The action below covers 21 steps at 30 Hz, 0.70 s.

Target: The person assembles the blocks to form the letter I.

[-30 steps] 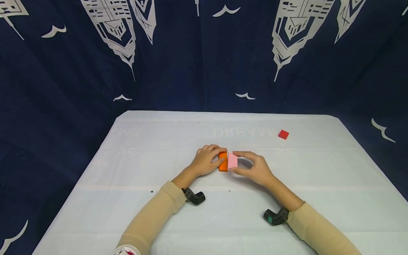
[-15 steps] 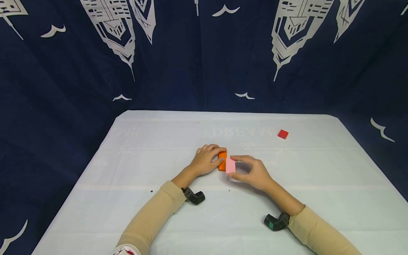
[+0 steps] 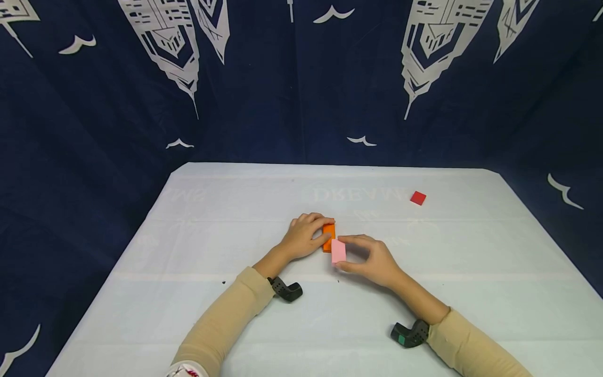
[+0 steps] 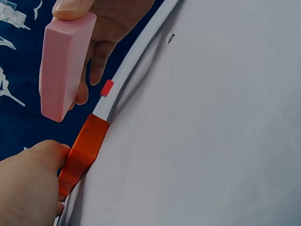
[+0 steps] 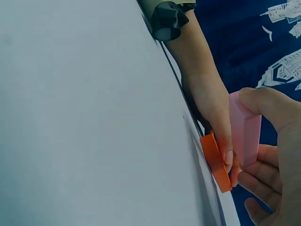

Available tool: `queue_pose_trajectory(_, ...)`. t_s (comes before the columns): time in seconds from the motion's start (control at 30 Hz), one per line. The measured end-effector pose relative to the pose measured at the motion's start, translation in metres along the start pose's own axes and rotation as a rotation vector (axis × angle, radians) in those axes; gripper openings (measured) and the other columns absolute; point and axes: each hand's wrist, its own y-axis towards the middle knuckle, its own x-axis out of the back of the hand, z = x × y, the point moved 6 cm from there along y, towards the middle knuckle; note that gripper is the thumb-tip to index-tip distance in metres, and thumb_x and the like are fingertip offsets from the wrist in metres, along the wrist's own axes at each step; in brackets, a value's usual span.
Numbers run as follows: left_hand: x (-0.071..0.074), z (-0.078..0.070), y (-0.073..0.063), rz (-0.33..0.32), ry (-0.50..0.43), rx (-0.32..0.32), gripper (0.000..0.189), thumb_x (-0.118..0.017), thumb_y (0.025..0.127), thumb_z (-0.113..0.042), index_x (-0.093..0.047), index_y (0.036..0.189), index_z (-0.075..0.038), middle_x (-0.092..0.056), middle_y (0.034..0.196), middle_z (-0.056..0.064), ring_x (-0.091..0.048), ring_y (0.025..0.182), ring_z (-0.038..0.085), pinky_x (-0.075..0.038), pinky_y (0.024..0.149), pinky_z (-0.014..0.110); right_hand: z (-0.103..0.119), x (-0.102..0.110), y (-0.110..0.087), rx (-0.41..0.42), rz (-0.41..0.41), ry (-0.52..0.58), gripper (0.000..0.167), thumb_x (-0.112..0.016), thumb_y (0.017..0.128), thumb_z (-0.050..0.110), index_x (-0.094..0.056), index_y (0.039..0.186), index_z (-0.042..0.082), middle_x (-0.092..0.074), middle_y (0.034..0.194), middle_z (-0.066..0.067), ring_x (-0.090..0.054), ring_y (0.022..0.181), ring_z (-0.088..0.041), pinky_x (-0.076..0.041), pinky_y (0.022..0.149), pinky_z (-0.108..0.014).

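An orange block (image 3: 328, 245) lies on the white table, with my left hand (image 3: 303, 236) gripping it between thumb and forefinger from the left. My right hand (image 3: 377, 261) pinches a pink block (image 3: 338, 251) by its two ends, thumb at the near end and fingers at the far end. In the head view the pink block overlaps the lower right corner of the orange one. Both wrist views show the pink block (image 4: 66, 70) raised above the level of the orange block (image 5: 216, 162), its broad side upright.
A small red square piece (image 3: 417, 198) lies at the back right of the white table (image 3: 264, 335). Behind the far table edge hangs a dark blue curtain (image 3: 301, 104) with white prints. A black wrist camera (image 3: 410, 334) sits on the right forearm, another on the left.
My right hand has moved the pink block toward me and slightly left, from beside the orange block to overlapping its near right corner. The left hand and the orange block have stayed put.
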Motion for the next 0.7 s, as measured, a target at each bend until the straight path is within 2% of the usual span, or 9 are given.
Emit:
queue_pose_trajectory(0.37,-0.001,0.0,0.0,0.002,-0.002,-0.001,0.042,-0.052,0.1,-0.04,-0.054,0.139,-0.025,-0.053,0.134,0.004,-0.047,0.119,0.023,-0.035,0.094,0.043,0.005,-0.009,-0.005,0.042,0.031,-0.026,0.057,-0.087,0.072,0.029,-0.069,0.123,0.01,-0.067,0.118,0.002,-0.059,0.113,-0.018,-0.045,0.096,-0.046)
queue_pose_trajectory(0.7,-0.001,0.001,0.0,-0.001,-0.003,0.002,0.042,-0.052,0.1,-0.04,-0.054,0.139,-0.026,-0.052,0.136,0.004,-0.046,0.121,0.024,-0.035,0.095,0.044,0.007,-0.014,-0.008,0.044,0.04,-0.033,0.055,-0.088,0.072,0.03,-0.07,0.121,0.013,-0.067,0.117,0.003,-0.059,0.112,-0.017,-0.046,0.096,-0.045)
